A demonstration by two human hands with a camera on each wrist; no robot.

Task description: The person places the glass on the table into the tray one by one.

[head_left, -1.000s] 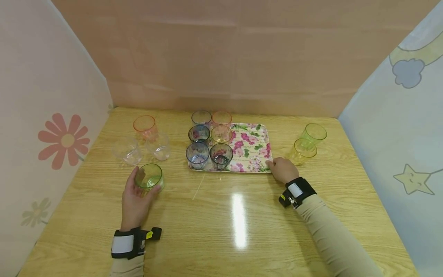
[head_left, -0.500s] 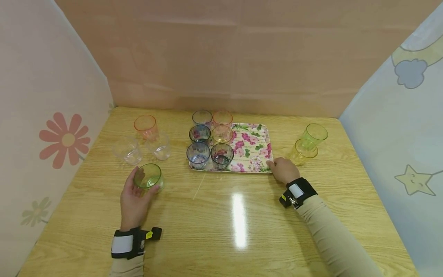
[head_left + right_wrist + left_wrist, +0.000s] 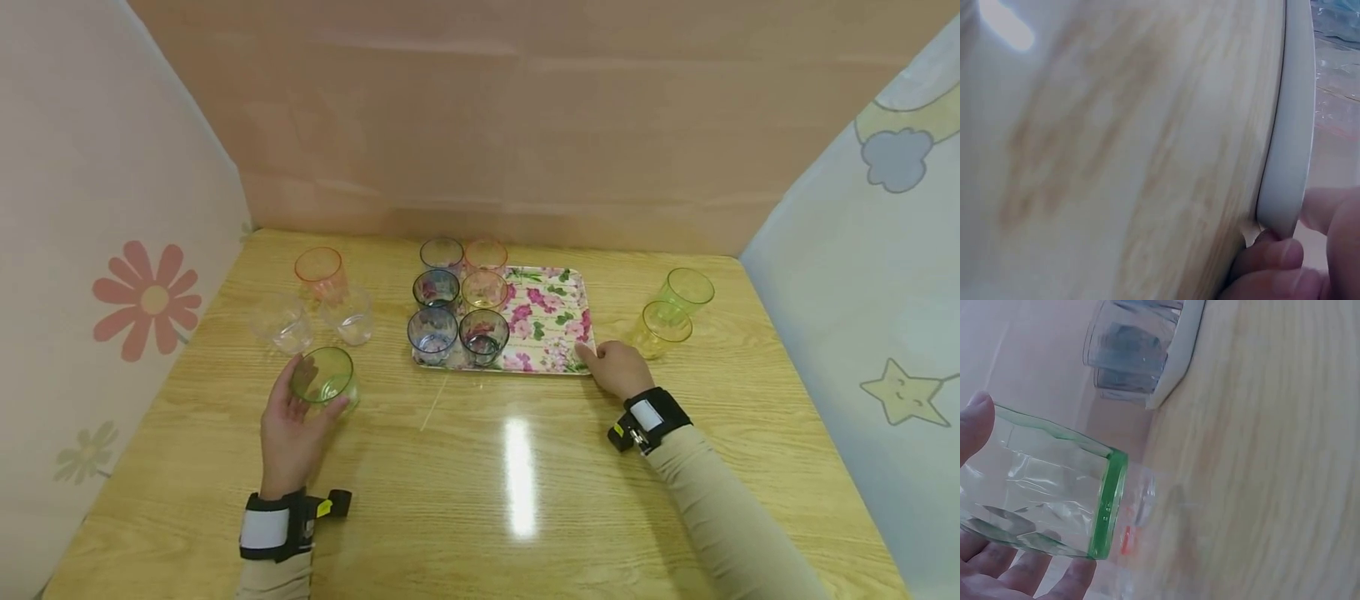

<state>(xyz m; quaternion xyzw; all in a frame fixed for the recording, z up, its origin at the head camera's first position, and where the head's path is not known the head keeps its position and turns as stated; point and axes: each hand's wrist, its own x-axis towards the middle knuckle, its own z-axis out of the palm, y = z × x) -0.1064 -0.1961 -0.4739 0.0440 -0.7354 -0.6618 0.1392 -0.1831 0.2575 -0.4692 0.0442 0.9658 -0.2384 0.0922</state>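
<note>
Gripping: left hand (image 3: pixel 288 425) curled round the green cup (image 3: pixel 324 377)
Pinching: right hand (image 3: pixel 619 368) on the floral tray's (image 3: pixel 551 321) corner

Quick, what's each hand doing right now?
Left hand: holds the green cup.
Right hand: grips the floral tray at its near corner.

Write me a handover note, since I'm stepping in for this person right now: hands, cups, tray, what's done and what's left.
Left hand: grips the green cup, upright, at the table's front left.
Right hand: holds the near right corner of the floral tray.
Done: six cups stand on the tray's left half, in two columns of three.
Left: the tray's right half is bare. Off the tray are two clear cups and an orange cup on the left, and a yellow cup and another green cup on the right.
</note>
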